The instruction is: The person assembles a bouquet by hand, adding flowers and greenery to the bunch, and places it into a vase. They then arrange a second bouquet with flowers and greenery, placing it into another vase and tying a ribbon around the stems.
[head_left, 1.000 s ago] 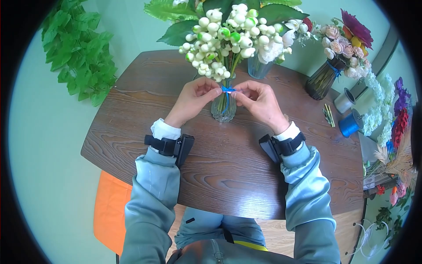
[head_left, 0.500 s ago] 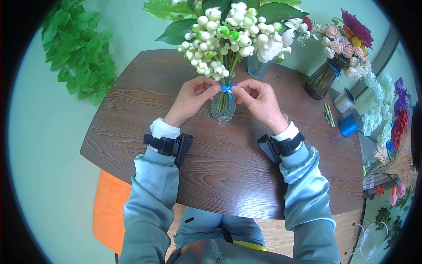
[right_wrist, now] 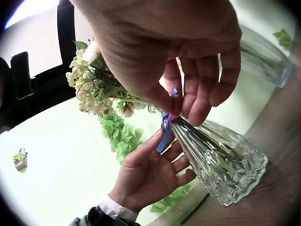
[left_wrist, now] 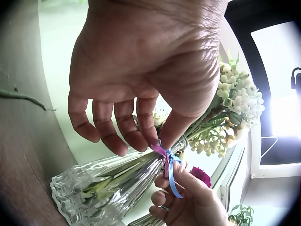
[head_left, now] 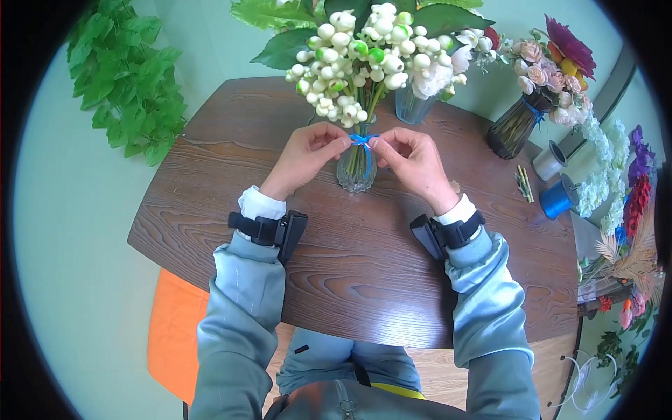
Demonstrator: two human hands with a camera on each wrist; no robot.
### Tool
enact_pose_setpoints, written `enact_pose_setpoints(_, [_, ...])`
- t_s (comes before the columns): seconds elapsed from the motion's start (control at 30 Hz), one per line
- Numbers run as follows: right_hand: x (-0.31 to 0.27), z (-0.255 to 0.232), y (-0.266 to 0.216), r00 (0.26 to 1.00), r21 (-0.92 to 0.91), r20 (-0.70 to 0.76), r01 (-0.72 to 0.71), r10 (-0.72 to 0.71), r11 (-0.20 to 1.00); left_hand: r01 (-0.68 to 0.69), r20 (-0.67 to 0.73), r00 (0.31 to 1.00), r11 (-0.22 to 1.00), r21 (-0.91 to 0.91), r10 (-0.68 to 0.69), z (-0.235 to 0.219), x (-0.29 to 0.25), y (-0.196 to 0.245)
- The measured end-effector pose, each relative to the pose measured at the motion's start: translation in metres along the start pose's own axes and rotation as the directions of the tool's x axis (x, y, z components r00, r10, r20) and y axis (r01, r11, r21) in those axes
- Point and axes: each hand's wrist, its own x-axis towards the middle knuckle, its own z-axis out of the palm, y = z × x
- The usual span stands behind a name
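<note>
A clear ribbed glass vase (head_left: 355, 176) stands on the table, holding stems topped by white berry sprays (head_left: 343, 59) and broad dark leaves. Around its neck runs a blue ribbon (head_left: 361, 140), knotted at the front with a tail hanging down the glass. My left hand (head_left: 308, 155) pinches the ribbon between thumb and forefinger from the left. From the other side my right hand (head_left: 418, 166) pinches it the same way, close to the knot. In the left wrist view, part of the ribbon (left_wrist: 172, 176) looks pink where light catches it.
To the right, a dark vase (head_left: 514, 129) of roses wears a blue ribbon. Near it are a silver spool (head_left: 549, 161), a blue ribbon spool (head_left: 558, 196) and short cut stems (head_left: 523, 183). Another blue glass vase (head_left: 413, 108) stands behind. An orange chair (head_left: 178, 332) is at left.
Both hands stay almost in place at the vase neck. The ribbon between the fingertips has spread wider, and its hanging tail has shifted slightly to the right.
</note>
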Motion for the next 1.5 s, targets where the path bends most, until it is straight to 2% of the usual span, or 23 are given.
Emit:
enact_pose_setpoints(0.3, [-0.001, 0.001, -0.004, 1.000, -0.006, -0.005, -0.006, 0.006, 1.000, 0.030, 0.033, 0.999, 0.999, 0.016, -0.030, 0.000, 0.001, 0.000])
enact_pose_setpoints(0.43, [0.000, 0.000, -0.004, 0.998, 0.056, -0.010, -0.053, 0.054, 0.997, 0.059, -0.005, 0.998, 0.997, -0.042, -0.060, -0.001, 0.001, 0.004])
enact_pose_setpoints(0.57, [0.000, -0.001, -0.004, 0.999, 0.059, -0.005, -0.042, 0.043, 0.997, 0.091, -0.019, 0.996, 0.992, -0.086, -0.092, -0.001, 0.001, 0.004])
enact_pose_setpoints(0.67, [0.000, -0.001, -0.004, 0.999, 0.030, 0.006, -0.035, 0.035, 0.999, 0.023, 0.002, 1.000, 0.997, -0.079, -0.023, 0.001, 0.000, 0.005])
enact_pose_setpoints(0.87, [0.000, -0.001, -0.004, 0.999, 0.040, -0.013, -0.036, 0.036, 0.999, 0.021, 0.027, 0.999, 0.998, -0.062, -0.019, 0.002, 0.000, 0.003])
enact_pose_setpoints(0.97, [0.001, -0.002, 0.000, 0.999, 0.048, 0.005, -0.050, 0.050, 0.998, 0.000, 0.041, 0.999, 1.000, -0.006, 0.000, 0.000, 0.000, -0.001])
enact_pose_setpoints(1.23, [0.001, -0.006, 0.000, 0.992, 0.028, 0.103, -0.075, 0.071, 0.997, 0.022, 0.046, 0.999, 1.000, 0.018, -0.023, 0.000, 0.001, -0.003])
enact_pose_setpoints(1.5, [0.002, -0.011, 0.000, 0.988, 0.022, 0.132, -0.079, 0.075, 0.997, 0.037, 0.031, 0.999, 0.999, 0.028, -0.038, -0.001, 0.001, -0.002])
